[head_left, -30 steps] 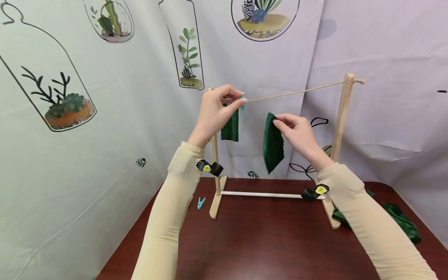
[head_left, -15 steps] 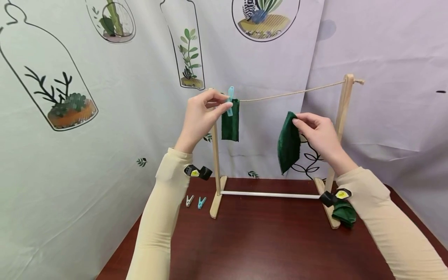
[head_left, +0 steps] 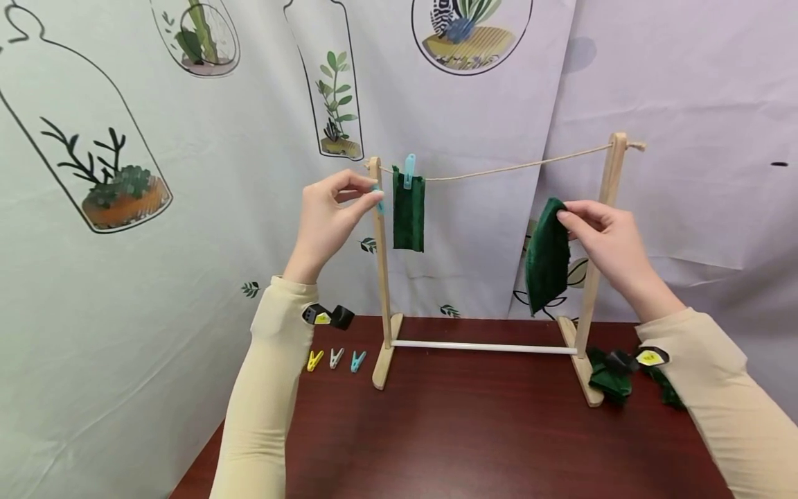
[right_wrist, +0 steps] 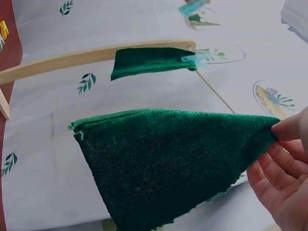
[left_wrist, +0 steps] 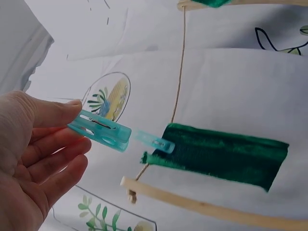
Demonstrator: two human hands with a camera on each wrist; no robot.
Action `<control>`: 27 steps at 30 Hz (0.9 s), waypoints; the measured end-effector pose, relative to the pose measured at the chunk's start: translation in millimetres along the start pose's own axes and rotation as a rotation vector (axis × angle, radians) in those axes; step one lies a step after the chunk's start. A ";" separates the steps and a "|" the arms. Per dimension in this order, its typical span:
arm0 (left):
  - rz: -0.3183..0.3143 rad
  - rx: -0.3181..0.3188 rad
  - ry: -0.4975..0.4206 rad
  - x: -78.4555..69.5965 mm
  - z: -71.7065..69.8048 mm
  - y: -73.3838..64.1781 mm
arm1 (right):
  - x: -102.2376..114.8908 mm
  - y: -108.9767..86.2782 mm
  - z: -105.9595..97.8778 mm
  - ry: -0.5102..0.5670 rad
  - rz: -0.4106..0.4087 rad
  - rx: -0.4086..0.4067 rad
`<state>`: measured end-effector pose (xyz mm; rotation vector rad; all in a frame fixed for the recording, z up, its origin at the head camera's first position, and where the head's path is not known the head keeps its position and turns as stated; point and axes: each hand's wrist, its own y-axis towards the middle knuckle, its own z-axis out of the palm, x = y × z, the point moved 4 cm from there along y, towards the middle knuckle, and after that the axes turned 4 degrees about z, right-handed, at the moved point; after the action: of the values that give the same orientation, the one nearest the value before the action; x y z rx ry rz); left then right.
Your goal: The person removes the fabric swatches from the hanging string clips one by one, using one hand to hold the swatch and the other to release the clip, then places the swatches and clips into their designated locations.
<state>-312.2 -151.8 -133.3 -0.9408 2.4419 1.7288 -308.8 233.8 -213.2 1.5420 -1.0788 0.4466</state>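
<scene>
My left hand (head_left: 333, 215) pinches a light-blue clothespin (left_wrist: 101, 130) between thumb and fingers, just left of the rack's left post in the head view. My right hand (head_left: 614, 239) pinches a green velvety cloth (right_wrist: 173, 163) by its top corner, so it hangs down near the right post. Another green cloth (head_left: 409, 215) hangs from the string (head_left: 499, 170) close to the left post. A second light-blue clothespin (head_left: 409, 172) clips that hanging cloth to the string.
The wooden rack has a left post (head_left: 383, 263), a right post (head_left: 601, 249) and a white lower bar (head_left: 480, 346). Yellow (head_left: 314, 360), white (head_left: 337, 357) and blue (head_left: 358, 361) clothespins lie on the table's left. Crumpled green cloths (head_left: 609, 380) lie at the right foot.
My left hand has moved left, away from the hanging cloth, with its clothespin. My right hand has carried its cloth to the right. The clipped cloth stays on the string.
</scene>
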 end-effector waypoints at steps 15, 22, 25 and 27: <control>-0.038 -0.033 0.135 14.0 -33.4 -18.3 | -8.5 -14.7 -39.4 -0.060 0.063 -0.052; -0.072 -0.015 0.165 20.0 -38.5 -29.7 | -15.5 -26.2 -54.1 -0.085 0.111 -0.054; -0.087 0.005 0.177 22.3 -40.2 -34.3 | -16.2 -30.9 -60.7 -0.095 0.131 -0.058; -0.097 0.020 0.185 23.5 -41.5 -37.4 | -16.0 -33.3 -64.3 -0.105 0.132 -0.065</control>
<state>-300.4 -206.3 -156.9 -1.2466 2.4676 1.6527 -272.2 296.9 -226.3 1.4550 -1.2699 0.4203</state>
